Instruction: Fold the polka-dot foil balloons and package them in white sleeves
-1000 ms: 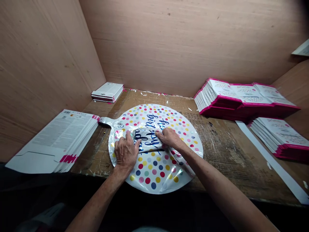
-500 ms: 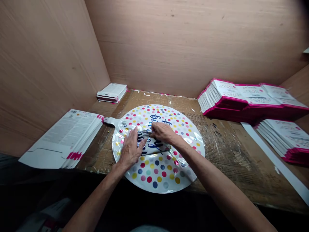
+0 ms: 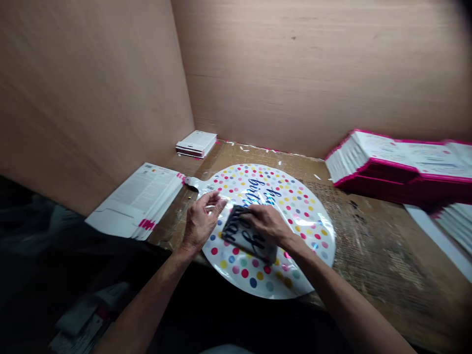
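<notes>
A flat, round white balloon (image 3: 236,270) with coloured dots and dark lettering lies on the cardboard-covered table, its neck pointing left. Over its middle is a clear rectangular piece with dark edges (image 3: 245,244); the lettering shows through it. My right hand (image 3: 267,223) grips the upper part of this piece with bent fingers. Just left of it, my left hand (image 3: 202,216) is raised over the balloon's left side, thumb and fingertips curved toward each other with a gap between them.
Stacked white printed cards (image 3: 132,201) lie at the left, with a smaller stack (image 3: 197,142) behind. Pink-edged folded cards (image 3: 391,157) are piled at the right, more (image 3: 457,223) in front. Wooden panels (image 3: 313,73) rise behind and left. A white strip (image 3: 435,236) lies right.
The view has shifted left. My left hand has lifted off the balloon and its fingers have curled. The clear piece has tilted, with my right hand on it.
</notes>
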A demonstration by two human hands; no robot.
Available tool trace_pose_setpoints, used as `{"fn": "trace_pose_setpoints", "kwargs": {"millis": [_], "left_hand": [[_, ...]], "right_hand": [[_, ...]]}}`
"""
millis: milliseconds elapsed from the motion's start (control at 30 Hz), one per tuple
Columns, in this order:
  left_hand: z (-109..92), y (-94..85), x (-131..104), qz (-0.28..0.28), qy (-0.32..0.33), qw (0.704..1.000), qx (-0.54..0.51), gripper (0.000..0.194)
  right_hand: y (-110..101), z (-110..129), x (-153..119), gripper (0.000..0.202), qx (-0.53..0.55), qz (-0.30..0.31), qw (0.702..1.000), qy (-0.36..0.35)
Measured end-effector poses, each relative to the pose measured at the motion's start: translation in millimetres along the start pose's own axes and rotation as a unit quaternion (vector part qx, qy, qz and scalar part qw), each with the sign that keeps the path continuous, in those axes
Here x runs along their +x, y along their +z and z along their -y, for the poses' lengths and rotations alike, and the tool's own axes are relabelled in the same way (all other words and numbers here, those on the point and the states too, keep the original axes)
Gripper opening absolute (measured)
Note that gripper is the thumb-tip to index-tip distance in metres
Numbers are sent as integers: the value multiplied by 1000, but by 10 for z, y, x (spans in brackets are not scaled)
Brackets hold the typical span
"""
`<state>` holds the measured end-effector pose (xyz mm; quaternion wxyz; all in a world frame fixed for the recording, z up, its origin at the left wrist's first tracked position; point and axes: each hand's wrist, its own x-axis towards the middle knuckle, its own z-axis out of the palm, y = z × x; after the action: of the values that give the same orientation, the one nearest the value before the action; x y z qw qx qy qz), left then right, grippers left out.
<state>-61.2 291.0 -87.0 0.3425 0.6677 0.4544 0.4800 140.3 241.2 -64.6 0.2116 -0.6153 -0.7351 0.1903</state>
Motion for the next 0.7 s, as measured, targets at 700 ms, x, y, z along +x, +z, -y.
{"fn": "trace_pose_setpoints", "kwargs": {"millis": [700], "left_hand": [[-22, -1162, 501, 121, -52, 767, 628, 36]], "right_hand": [[60, -604, -469, 41, 156, -42, 985, 66]]}}
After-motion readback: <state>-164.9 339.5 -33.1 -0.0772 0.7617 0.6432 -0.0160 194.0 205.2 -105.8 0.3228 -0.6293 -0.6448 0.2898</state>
